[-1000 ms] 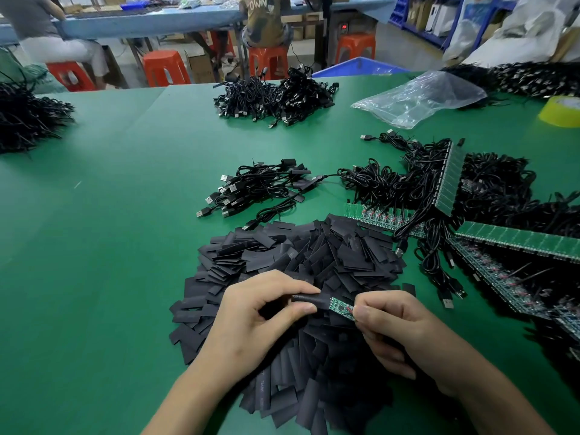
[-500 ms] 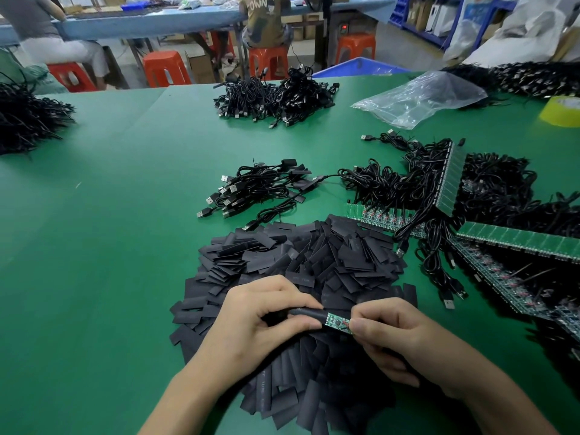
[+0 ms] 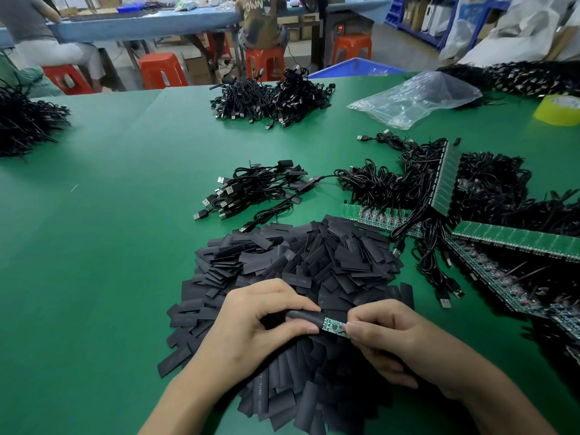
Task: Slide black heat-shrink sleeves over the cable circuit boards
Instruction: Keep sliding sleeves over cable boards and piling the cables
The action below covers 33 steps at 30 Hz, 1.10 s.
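Head view: green-covered work table (image 3: 110, 246), with two bare hands at its near edge.
Far left: heap of thin black cables (image 3: 25, 124) at the table's edge.
Left hand (image 3: 260, 324): thumb and fingers curled round a black heat-shrink sleeve (image 3: 306, 318), pinching it.
Sleeve position: lying level, its right end over the left end of a small green circuit board (image 3: 334, 326); the rest of the board is bare.
Right hand (image 3: 398, 343): thumb and forefinger pinch the board's right end, other fingers curled beneath.
Stock: loose pile of flat black sleeves (image 3: 298, 262), under and beyond both hands.
Centre: bundle of black USB cables (image 3: 254, 189) just beyond the pile.
Right: long green board panels (image 3: 514, 240) tangled with black cables.
Far right: crumpled clear plastic bag (image 3: 417, 98); yellow tape roll (image 3: 558, 109) near the frame edge.
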Motion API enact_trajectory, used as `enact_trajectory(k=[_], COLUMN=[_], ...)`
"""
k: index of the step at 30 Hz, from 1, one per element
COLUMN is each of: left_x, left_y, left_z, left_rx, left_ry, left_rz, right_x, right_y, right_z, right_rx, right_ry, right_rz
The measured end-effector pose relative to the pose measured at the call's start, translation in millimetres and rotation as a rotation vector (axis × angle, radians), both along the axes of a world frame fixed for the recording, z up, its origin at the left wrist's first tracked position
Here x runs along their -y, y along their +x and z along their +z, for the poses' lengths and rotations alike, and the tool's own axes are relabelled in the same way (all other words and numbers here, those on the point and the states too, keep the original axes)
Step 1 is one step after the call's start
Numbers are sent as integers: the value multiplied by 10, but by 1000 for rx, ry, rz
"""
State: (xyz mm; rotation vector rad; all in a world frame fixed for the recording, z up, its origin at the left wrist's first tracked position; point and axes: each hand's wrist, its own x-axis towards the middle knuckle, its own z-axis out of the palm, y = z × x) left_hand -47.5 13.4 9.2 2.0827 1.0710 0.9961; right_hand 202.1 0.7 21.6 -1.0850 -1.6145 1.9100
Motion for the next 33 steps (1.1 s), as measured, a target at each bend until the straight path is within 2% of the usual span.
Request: enact_trajectory(k=[8,15,19,26,33], left_x=[-7,16,60,69,104], left_y=[-5,22,107,127,146], left_z=[-15,-25,-34,-22,-22], left_rx=[5,24,4,16,78], left_ry=[-41,16,41,89,89], left_rz=[-90,-24,-65,7,7], right_x=[-2,0,1,-10,-1], right_y=[17,-14,-22,-43,-27], right_z=[-23,-38,-48,-79,-81], right_rx=[7,-1,8,-17,-67], right_ry=[-10,1,6,55,29], right_rz=[-26,-20,15,-34,-6])
